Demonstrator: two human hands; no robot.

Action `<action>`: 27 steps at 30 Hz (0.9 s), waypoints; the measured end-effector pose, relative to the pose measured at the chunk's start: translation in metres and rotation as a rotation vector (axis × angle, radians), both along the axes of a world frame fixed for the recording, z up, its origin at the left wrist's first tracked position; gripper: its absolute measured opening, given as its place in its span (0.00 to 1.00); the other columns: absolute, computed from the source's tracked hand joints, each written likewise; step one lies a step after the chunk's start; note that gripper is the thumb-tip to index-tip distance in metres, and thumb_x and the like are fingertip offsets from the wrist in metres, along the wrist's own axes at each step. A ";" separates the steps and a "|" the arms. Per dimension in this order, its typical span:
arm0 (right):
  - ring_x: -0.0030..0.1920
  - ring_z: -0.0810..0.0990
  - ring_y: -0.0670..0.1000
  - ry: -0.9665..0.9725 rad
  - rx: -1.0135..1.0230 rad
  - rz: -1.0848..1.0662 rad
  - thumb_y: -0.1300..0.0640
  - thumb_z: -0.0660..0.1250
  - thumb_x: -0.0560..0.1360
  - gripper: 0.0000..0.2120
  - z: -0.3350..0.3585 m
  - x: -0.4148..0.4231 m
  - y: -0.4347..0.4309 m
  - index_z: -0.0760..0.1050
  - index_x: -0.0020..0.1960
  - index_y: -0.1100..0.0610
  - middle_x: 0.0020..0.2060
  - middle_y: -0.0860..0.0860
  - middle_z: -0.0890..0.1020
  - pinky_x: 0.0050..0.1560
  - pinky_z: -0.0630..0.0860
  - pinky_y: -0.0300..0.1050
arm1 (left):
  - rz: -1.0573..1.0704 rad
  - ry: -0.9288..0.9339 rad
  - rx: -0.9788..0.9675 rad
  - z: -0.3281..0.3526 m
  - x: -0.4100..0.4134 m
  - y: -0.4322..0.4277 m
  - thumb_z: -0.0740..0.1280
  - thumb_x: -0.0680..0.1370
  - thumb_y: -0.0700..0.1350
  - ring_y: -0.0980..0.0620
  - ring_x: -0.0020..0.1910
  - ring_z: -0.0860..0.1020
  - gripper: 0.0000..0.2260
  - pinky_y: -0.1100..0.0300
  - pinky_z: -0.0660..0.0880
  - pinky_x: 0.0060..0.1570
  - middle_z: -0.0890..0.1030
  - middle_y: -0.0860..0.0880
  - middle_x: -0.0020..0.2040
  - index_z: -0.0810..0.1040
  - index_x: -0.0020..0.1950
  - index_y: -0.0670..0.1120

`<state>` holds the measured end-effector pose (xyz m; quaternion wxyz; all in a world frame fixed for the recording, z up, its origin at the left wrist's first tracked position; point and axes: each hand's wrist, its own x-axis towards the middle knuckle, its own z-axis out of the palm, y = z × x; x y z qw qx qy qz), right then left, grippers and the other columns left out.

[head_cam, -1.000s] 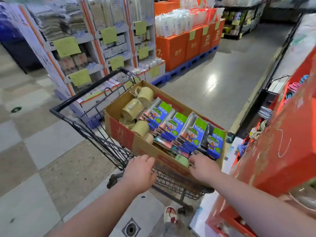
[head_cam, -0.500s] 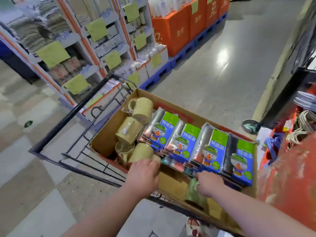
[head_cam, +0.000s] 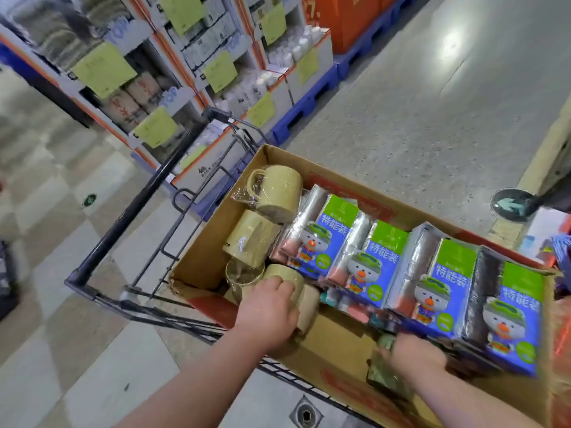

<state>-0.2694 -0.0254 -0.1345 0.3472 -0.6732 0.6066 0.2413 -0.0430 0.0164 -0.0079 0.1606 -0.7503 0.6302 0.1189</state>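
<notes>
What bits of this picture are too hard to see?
Head view:
1. The mug: mostly covered by the left hand gripping it.
2. The green thing at the right hand: motion-blurred; grip unclear.
3. The yellow shelf tags: writing too blurred.
4. The cardboard box: near corner cut off by the bottom edge.

I count two grips of mine at the one cardboard box (head_cam: 200, 261): left grip (head_cam: 268, 313) and right grip (head_cam: 414, 356). Yellow-green mugs (head_cam: 278, 189): four plain to see, running from eleven o'clock in the box down to the nearest mug (head_cam: 298, 278) at eight o'clock. A possible fifth beside it is too hidden to tell. Blue-and-green packs (head_cam: 383, 267): four standing in a row toward three o'clock. One green packet (head_cam: 380, 378) at five o'clock. One cart (head_cam: 134, 208).
</notes>
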 end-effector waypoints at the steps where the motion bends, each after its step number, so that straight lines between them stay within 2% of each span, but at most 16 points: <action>1: 0.64 0.76 0.50 -0.001 0.011 -0.038 0.38 0.57 0.77 0.24 -0.001 0.001 0.001 0.73 0.65 0.51 0.64 0.48 0.77 0.59 0.72 0.43 | 0.003 0.001 -0.014 -0.002 0.004 -0.001 0.59 0.78 0.53 0.46 0.61 0.71 0.18 0.55 0.67 0.59 0.72 0.49 0.62 0.70 0.67 0.49; 3: 0.64 0.76 0.51 0.013 0.036 -0.088 0.41 0.57 0.78 0.22 -0.002 0.002 0.002 0.72 0.66 0.53 0.65 0.49 0.76 0.60 0.72 0.43 | -0.002 0.010 -0.078 -0.001 0.010 -0.004 0.61 0.76 0.50 0.44 0.55 0.75 0.15 0.54 0.70 0.53 0.75 0.48 0.56 0.74 0.61 0.47; 6: 0.63 0.77 0.52 0.038 0.101 -0.155 0.46 0.61 0.76 0.22 -0.007 -0.003 0.005 0.73 0.66 0.56 0.64 0.51 0.77 0.60 0.73 0.43 | -0.044 0.004 -0.197 -0.001 0.020 -0.010 0.67 0.67 0.49 0.43 0.38 0.78 0.12 0.53 0.76 0.35 0.78 0.47 0.42 0.80 0.46 0.44; 8: 0.63 0.77 0.52 0.037 0.150 -0.207 0.48 0.64 0.73 0.23 -0.006 -0.008 0.010 0.74 0.64 0.57 0.63 0.52 0.78 0.59 0.73 0.42 | -0.078 -0.021 -0.285 0.001 0.027 -0.016 0.64 0.66 0.49 0.44 0.35 0.78 0.13 0.53 0.75 0.31 0.78 0.46 0.40 0.80 0.46 0.44; 10: 0.62 0.77 0.52 0.031 0.166 -0.266 0.48 0.64 0.71 0.23 -0.005 -0.014 0.017 0.75 0.63 0.57 0.63 0.52 0.78 0.57 0.73 0.41 | -0.101 -0.047 -0.371 0.010 0.032 -0.024 0.64 0.67 0.49 0.43 0.36 0.77 0.13 0.53 0.74 0.32 0.78 0.46 0.40 0.80 0.45 0.44; 13: 0.62 0.77 0.53 0.038 0.148 -0.349 0.47 0.64 0.71 0.22 -0.001 -0.021 0.022 0.75 0.62 0.56 0.62 0.51 0.78 0.57 0.73 0.41 | -0.054 -0.084 -0.448 0.019 0.042 -0.039 0.73 0.64 0.46 0.41 0.40 0.79 0.14 0.52 0.76 0.35 0.79 0.43 0.45 0.80 0.47 0.43; 15: 0.62 0.76 0.53 0.029 0.133 -0.392 0.47 0.64 0.72 0.21 0.003 -0.024 0.025 0.74 0.62 0.55 0.63 0.51 0.77 0.57 0.72 0.41 | 0.029 -0.103 -0.460 0.025 0.047 -0.048 0.73 0.69 0.47 0.39 0.49 0.78 0.17 0.49 0.76 0.43 0.79 0.41 0.52 0.79 0.55 0.42; 18: 0.63 0.76 0.53 0.003 0.107 -0.442 0.48 0.62 0.72 0.21 0.010 -0.028 0.030 0.73 0.63 0.55 0.64 0.52 0.76 0.58 0.72 0.42 | 0.213 -0.077 -0.340 0.028 0.055 -0.063 0.64 0.76 0.54 0.42 0.63 0.69 0.24 0.49 0.71 0.57 0.70 0.43 0.66 0.67 0.69 0.44; 21: 0.63 0.75 0.54 -0.012 0.082 -0.487 0.48 0.60 0.72 0.22 0.016 -0.030 0.035 0.72 0.64 0.55 0.65 0.52 0.75 0.59 0.72 0.44 | 0.298 -0.037 -0.286 0.025 0.063 -0.074 0.62 0.77 0.57 0.43 0.63 0.70 0.25 0.49 0.71 0.56 0.70 0.44 0.65 0.65 0.69 0.45; 27: 0.61 0.77 0.54 -0.035 0.047 -0.512 0.47 0.60 0.71 0.22 0.029 -0.035 0.044 0.73 0.62 0.54 0.62 0.52 0.77 0.57 0.73 0.44 | 0.369 0.029 -0.312 0.018 0.070 -0.076 0.61 0.79 0.52 0.45 0.51 0.76 0.13 0.52 0.75 0.44 0.76 0.45 0.54 0.71 0.60 0.46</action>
